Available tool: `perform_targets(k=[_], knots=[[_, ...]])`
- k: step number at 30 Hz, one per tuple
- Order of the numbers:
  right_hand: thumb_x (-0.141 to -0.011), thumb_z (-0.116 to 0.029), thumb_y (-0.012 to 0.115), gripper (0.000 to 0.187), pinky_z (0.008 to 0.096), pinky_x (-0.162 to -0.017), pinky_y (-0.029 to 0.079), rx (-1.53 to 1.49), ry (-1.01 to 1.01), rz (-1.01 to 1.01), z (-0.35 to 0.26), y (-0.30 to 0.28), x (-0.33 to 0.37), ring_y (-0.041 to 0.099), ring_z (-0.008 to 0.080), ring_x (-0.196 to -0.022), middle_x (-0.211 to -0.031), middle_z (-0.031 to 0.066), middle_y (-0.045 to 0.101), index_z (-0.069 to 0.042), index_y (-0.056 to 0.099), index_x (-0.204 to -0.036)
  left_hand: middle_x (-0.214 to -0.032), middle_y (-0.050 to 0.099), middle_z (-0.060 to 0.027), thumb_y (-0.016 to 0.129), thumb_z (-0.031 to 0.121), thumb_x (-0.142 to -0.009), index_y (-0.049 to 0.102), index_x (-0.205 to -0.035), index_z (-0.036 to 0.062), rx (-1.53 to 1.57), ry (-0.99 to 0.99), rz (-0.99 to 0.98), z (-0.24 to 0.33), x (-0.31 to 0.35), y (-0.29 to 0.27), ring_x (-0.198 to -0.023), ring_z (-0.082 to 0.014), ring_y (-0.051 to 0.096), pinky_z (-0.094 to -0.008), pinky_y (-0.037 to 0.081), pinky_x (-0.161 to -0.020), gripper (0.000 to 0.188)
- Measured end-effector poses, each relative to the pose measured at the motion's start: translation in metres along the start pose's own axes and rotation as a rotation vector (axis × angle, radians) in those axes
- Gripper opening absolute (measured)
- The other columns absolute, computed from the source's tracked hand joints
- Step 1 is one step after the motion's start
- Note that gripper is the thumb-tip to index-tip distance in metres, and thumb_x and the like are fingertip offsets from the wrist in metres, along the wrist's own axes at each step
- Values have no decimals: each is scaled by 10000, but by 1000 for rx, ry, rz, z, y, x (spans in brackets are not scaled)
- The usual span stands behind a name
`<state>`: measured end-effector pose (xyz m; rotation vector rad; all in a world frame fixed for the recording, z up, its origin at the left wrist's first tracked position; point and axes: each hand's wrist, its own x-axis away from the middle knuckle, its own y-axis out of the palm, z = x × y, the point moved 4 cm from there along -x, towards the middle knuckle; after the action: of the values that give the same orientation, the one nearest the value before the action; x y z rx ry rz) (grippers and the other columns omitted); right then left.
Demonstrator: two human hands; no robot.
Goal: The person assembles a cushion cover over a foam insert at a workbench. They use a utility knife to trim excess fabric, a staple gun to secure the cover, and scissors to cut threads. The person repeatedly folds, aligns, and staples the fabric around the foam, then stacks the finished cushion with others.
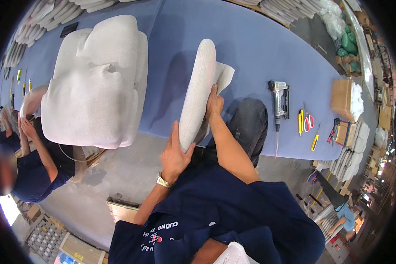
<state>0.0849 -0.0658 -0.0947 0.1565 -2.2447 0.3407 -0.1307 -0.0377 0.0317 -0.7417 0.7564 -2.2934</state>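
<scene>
A light grey fabric-covered cushion (197, 92) stands on its edge in front of me, its narrow side facing up. My left hand (176, 155) grips its near end, with the thumb and fingers on either side. Farther along, my right hand (214, 104) is closed on the cushion's right side, next to a loose fabric flap (225, 75) that sticks out there. The cushion's underside and some of my right fingers are hidden. To the left, a pile of similar grey cushions (90, 97) lies on the blue-covered table (169, 57).
On the table's right lie a pneumatic stapler (278, 100), a yellow cutter (300, 122), red-handled scissors (310, 122), a yellow screwdriver (315, 141) and pliers (334, 130). A cardboard box (341, 99) stands at the right edge. A co-worker (44, 163) handles a cushion at left.
</scene>
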Motion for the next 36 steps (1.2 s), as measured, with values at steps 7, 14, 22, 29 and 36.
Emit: perform_targets(k=[7, 14, 22, 29, 36], knots=[[-1020, -549, 508, 748, 485, -936, 505, 225, -190, 172, 15, 7, -22, 689, 457, -1047, -1113, 352, 702, 176, 693, -1057, -1559, 414, -310, 765, 159, -803, 172, -1630, 24, 197, 176, -109, 34, -110, -10, -1393, -461, 483, -461, 431, -1133, 1027], [-1028, -546, 489, 771, 527, -887, 518, 179, -233, 153, 17, 21, -27, 697, 473, -1013, -1094, 363, 701, 202, 679, -1040, -1457, 501, -359, 748, 356, -847, 165, -1613, -17, 111, 148, -49, 76, -237, -6, -1275, -497, 569, -494, 474, -1072, 1032], [-1031, -514, 490, 731, 480, -806, 574, -6, -155, 58, 9, 21, -15, 725, 387, -950, -1070, 287, 725, 194, 673, -1030, -1477, 535, -272, 783, 325, -857, 321, -1590, 63, 136, 5, 46, -17, -22, -8, -1270, -440, 604, -476, 491, -1070, 906], [-1045, -448, 544, 658, 457, -929, 548, -16, -169, -136, 2, 6, -18, 670, 356, -1094, -1288, 269, 653, 167, 575, -1277, -1238, 713, -219, 850, 380, -833, 557, -1414, 7, 318, -83, 230, -59, 0, -18, -1117, -325, 717, -416, 560, -956, 750], [-1013, -317, 660, 439, 346, -871, 549, 154, -300, -634, -76, -46, 76, 686, 217, -988, -1127, 181, 711, 82, 656, -1195, -1231, 702, -211, 793, 306, -922, 574, -1360, -64, 1129, -394, -18, -51, -33, -48, -1058, -281, 721, -405, 599, -902, 614]])
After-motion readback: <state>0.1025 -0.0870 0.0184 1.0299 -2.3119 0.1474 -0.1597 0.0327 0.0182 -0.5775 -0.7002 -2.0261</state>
